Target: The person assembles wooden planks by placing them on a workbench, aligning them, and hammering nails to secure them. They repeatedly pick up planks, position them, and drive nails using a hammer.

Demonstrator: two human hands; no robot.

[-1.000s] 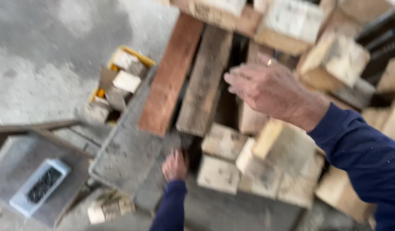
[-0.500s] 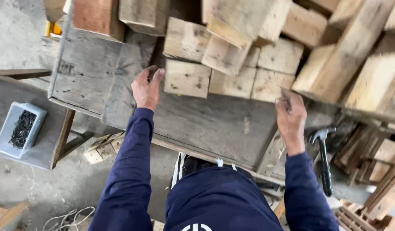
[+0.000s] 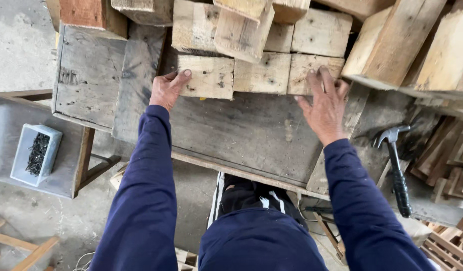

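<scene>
I had both hands on a row of three pale wooden blocks lying end to end on the grey workbench (image 3: 231,135). My left hand (image 3: 166,90) lay flat with fingers spread against the left end of the left block (image 3: 206,76), thumb on its top face, pressing rather than pinching. My right hand (image 3: 324,103) rested open, fingers splayed over the near edge of the right block (image 3: 312,70); it gripped nothing. The middle block (image 3: 264,73) sat between them, touching both.

Behind the row, more blocks (image 3: 241,25) were piled up, one tilted over the row's far edge, crowding it. Longer timbers (image 3: 432,45) leaned in at the right, just beside the right block. A claw hammer (image 3: 394,165) lay on the bench to my right, well apart from my hand. On a lower shelf to my left stood a grey tub of dark nails (image 3: 36,153).
</scene>
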